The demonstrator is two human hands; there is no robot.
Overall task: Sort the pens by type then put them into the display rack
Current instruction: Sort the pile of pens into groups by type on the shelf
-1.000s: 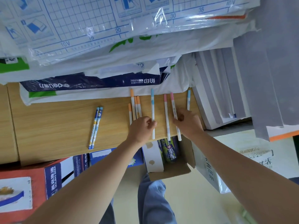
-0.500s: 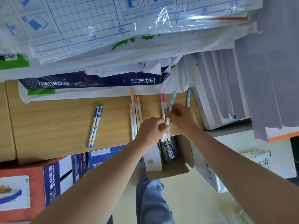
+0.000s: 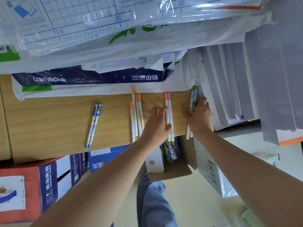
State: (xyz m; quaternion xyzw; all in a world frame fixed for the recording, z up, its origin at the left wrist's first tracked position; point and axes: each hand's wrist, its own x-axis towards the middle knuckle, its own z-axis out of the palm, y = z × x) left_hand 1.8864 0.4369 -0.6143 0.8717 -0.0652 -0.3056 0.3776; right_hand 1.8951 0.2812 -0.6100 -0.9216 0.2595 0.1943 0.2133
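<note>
Right hand [image 3: 200, 118] half-hides perhaps two blue-capped pens [image 3: 192, 99].

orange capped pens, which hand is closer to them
Left. The left hand lies just right of the orange-capped pens, gripping the pink-capped pair. The right hand is farther right, holding the blue-capped pens.

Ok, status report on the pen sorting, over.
Left hand pinching pink pens; right hand gripping blue pens. Orange pens, patterned pens grouped on shelf. Display rack not in view.
</note>
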